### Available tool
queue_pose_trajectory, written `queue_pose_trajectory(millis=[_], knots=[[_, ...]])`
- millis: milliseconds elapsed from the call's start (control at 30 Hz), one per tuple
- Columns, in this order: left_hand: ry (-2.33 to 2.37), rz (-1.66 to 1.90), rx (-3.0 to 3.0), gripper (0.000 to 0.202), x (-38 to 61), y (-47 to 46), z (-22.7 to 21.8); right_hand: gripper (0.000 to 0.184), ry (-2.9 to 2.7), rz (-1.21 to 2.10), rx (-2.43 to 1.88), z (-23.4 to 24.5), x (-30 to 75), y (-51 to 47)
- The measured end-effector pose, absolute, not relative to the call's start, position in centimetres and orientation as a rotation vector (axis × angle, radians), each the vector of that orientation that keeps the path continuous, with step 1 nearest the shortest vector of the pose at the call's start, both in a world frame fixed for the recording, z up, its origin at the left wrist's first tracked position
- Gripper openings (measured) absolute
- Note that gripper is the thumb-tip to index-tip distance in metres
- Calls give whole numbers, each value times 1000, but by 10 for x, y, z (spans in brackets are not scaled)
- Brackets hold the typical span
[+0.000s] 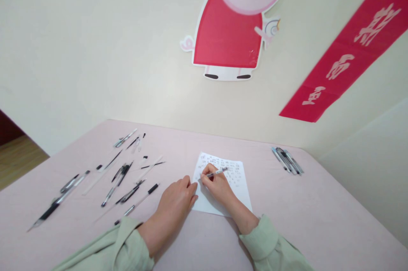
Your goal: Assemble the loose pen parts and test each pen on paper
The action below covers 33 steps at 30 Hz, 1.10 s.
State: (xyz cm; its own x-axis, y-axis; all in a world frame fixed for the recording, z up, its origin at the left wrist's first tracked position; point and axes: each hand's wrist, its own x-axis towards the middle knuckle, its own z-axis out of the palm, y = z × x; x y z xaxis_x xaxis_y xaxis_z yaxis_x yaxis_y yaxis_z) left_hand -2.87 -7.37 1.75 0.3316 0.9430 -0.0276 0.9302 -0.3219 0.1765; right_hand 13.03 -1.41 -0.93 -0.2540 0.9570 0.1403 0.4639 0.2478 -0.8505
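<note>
My right hand (218, 186) is closed around a clear-barrelled pen (219, 172), its tip low over the left part of a white sheet of paper (240, 199). Rows of small dark handwriting cover the sheet's upper part. At the paper's left edge rests my left hand (177, 194), back upward, fingers loosely bent with the thumb apart, and no object shows in it. The fingertips of the left hand are partly hidden. Just left of this hand lies a pen with a black grip (140, 203).
Several pen parts lie scattered on the left of the pink-covered table (287, 220), among them a long pen (60, 199) and dark refills (153, 165). A cluster of pens (287, 160) lies at the back right. Behind stands a wall with a cartoon cutout (228, 37) and red banner (347, 46).
</note>
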Motion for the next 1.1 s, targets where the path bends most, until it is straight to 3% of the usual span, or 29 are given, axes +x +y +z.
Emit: queue_pose_trajectory(millis=[1100], knots=[[1674, 145, 2348, 21, -27, -73, 17, 12, -1803, 908, -1301, -4, 129, -16]])
